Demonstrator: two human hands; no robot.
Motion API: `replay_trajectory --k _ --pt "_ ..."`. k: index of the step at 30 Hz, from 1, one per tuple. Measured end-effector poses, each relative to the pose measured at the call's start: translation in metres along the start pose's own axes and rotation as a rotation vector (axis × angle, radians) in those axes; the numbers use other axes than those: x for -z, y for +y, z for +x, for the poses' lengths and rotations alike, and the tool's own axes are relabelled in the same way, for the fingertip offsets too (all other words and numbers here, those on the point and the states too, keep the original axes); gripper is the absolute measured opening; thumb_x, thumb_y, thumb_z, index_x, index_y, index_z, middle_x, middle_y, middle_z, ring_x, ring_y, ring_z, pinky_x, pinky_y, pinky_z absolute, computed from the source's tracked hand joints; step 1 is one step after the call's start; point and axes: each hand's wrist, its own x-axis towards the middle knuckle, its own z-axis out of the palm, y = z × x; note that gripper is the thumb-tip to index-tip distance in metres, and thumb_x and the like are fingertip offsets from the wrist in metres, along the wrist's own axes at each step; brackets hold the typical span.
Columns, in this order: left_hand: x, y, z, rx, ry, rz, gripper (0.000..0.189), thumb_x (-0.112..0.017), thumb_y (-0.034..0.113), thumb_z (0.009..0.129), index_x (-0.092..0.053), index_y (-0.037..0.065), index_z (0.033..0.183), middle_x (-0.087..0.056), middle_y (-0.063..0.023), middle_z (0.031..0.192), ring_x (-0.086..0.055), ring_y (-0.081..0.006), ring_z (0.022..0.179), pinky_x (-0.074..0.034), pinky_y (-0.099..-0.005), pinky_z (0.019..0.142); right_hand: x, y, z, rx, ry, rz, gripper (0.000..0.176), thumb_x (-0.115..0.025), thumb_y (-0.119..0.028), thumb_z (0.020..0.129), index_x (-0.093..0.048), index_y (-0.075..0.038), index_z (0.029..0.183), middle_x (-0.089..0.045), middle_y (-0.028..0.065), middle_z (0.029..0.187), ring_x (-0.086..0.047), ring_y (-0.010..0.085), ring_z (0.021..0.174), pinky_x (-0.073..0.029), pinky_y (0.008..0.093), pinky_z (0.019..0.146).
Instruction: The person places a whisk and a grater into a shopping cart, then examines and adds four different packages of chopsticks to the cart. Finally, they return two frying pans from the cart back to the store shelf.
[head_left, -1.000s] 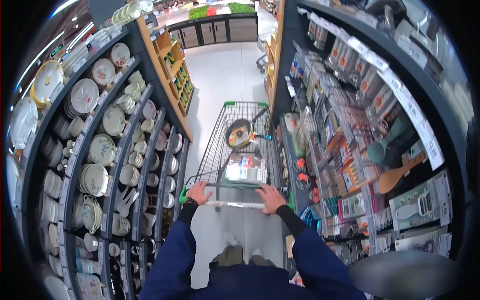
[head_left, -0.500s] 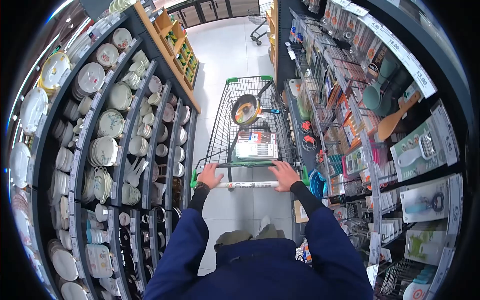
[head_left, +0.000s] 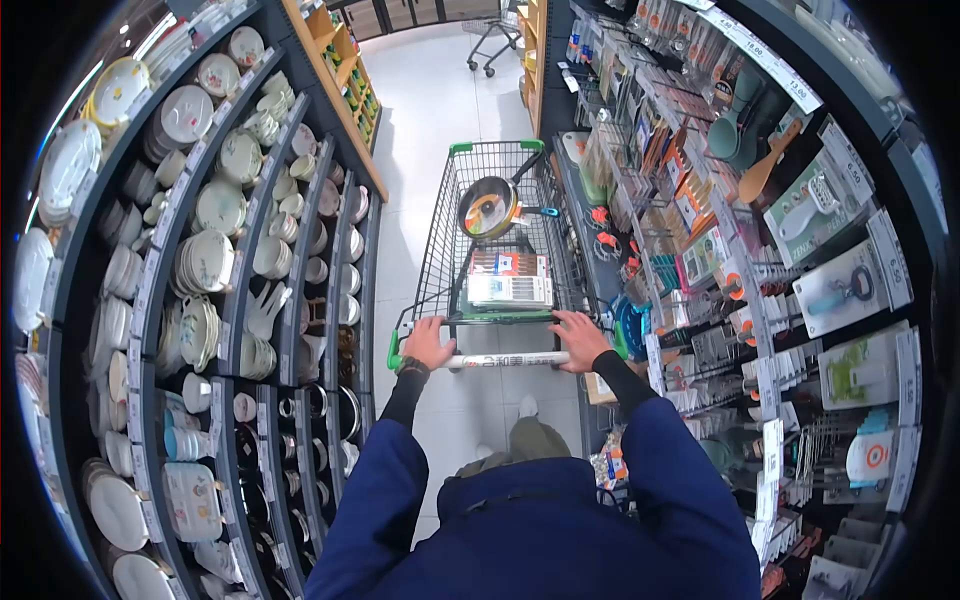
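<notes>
My left hand (head_left: 428, 343) is closed over the left end of a white shopping cart handle (head_left: 510, 360). At the handle's right end, my right hand (head_left: 581, 341) is closed over it too, thumb pointing inward. Ahead of both hands stretches the wire shopping cart (head_left: 437, 220) with green corner caps. A black frying pan (head_left: 487, 208) with a printed label lies toward its far end, and a blue-tipped handle (head_left: 540, 211) sticks out beside it. Nearer me in the cart rests a flat boxed package (head_left: 510, 281) with a row of slim brown items showing.
Shelves of plates and bowls (head_left: 220, 205) line the left side. Hanging kitchen tools, among them a wooden spatula (head_left: 768, 165), fill the right rack. Another cart (head_left: 490, 42) stands at the aisle's far end, past a wooden shelf (head_left: 345, 75). Pale floor tiles (head_left: 405, 175) run ahead.
The cart and I have moved a little forward along the aisle, and the view has turned slightly. Both hands stay on the handle.
</notes>
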Motion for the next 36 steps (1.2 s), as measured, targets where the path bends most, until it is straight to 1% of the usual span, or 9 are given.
replay_trajectory --k 3,4,8,17,21,25,27,31,36 --pt "0.003 0.001 -0.031 -0.011 0.013 -0.022 0.053 -0.069 0.033 0.076 -0.053 0.01 0.121 -0.056 -0.0127 0.121 -0.052 -0.0318 0.116 -0.049 -0.0449 0.091 -0.001 -0.03 -0.02 -0.02 -0.006 -0.015 0.078 -0.081 -0.035 0.06 -0.049 -0.009 0.126 -0.039 0.0177 0.141 -0.037 0.0369 0.133 -0.027 0.0495 0.114" --pt "0.001 -0.002 -0.041 -0.028 0.041 -0.036 0.052 -0.068 0.032 0.074 -0.055 0.008 0.119 -0.057 -0.0137 0.118 -0.052 -0.0315 0.115 -0.049 -0.0434 0.092 -0.003 -0.039 -0.027 -0.022 -0.012 -0.012 0.078 -0.081 -0.035 0.059 -0.05 -0.009 0.126 -0.039 0.0178 0.141 -0.037 0.037 0.133 -0.027 0.0497 0.113" --pt "0.003 -0.007 -0.085 -0.049 0.076 -0.07 0.051 -0.068 0.028 0.075 -0.055 0.007 0.119 -0.057 -0.0125 0.118 -0.053 -0.0316 0.115 -0.049 -0.0441 0.091 -0.01 -0.078 -0.051 -0.027 -0.043 0.01 0.075 -0.081 -0.032 0.058 -0.052 -0.008 0.123 -0.038 0.0185 0.142 -0.036 0.0378 0.133 -0.026 0.0503 0.114" --pt "0.006 0.002 -0.168 -0.04 0.049 -0.087 0.05 -0.067 0.026 0.075 -0.056 0.007 0.12 -0.058 -0.0109 0.121 -0.052 -0.0294 0.118 -0.048 -0.0429 0.093 -0.03 -0.136 -0.11 -0.061 -0.042 0.037 0.071 -0.081 -0.03 0.055 -0.055 -0.01 0.119 -0.038 0.0214 0.142 -0.034 0.0389 0.135 -0.026 0.051 0.113" --pt "0.005 0.015 -0.193 -0.018 0.035 -0.074 0.05 -0.067 0.027 0.075 -0.057 0.008 0.12 -0.057 -0.0105 0.123 -0.051 -0.029 0.119 -0.048 -0.0438 0.094 -0.037 -0.143 -0.135 -0.039 -0.027 0.061 0.069 -0.081 -0.031 0.055 -0.057 -0.011 0.117 -0.039 0.0218 0.142 -0.034 0.0388 0.135 -0.026 0.0514 0.113" --pt "0.0 0.018 -0.215 -0.013 0.025 -0.07 0.049 -0.067 0.027 0.075 -0.057 0.009 0.119 -0.058 -0.0112 0.12 -0.051 -0.0295 0.118 -0.047 -0.0432 0.095 -0.043 -0.154 -0.157 -0.031 0.003 0.07 0.064 -0.081 -0.031 0.055 -0.059 -0.01 0.112 -0.04 0.0216 0.141 -0.036 0.0388 0.134 -0.027 0.0517 0.112" --pt "-0.001 0.026 -0.226 -0.006 0.01 -0.017 0.051 -0.067 0.028 0.075 -0.055 0.009 0.121 -0.057 -0.0114 0.121 -0.051 -0.0302 0.118 -0.047 -0.0432 0.095 -0.045 -0.156 -0.166 -0.032 -0.006 0.074 0.064 -0.079 -0.035 0.058 -0.059 -0.008 0.112 -0.039 0.0218 0.141 -0.033 0.0378 0.135 -0.025 0.0516 0.113" --pt "-0.016 0.043 -0.255 0.017 0.042 -0.026 0.055 -0.07 0.034 0.076 -0.053 0.009 0.122 -0.055 -0.0121 0.124 -0.049 -0.0314 0.12 -0.046 -0.0433 0.096 -0.046 -0.161 -0.191 -0.009 -0.011 0.021 0.062 -0.079 -0.036 0.057 -0.06 -0.008 0.109 -0.039 0.0216 0.141 -0.035 0.0374 0.133 -0.026 0.0499 0.112" --pt "-0.027 0.066 -0.299 0.06 0.032 -0.014 0.054 -0.068 0.036 0.079 -0.052 0.008 0.122 -0.055 -0.0122 0.124 -0.048 -0.0316 0.121 -0.045 -0.0441 0.096 -0.044 -0.174 -0.231 0.018 -0.017 0.015 0.061 -0.079 -0.038 0.058 -0.061 -0.008 0.108 -0.041 0.0211 0.14 -0.036 0.0368 0.132 -0.027 0.0489 0.112"
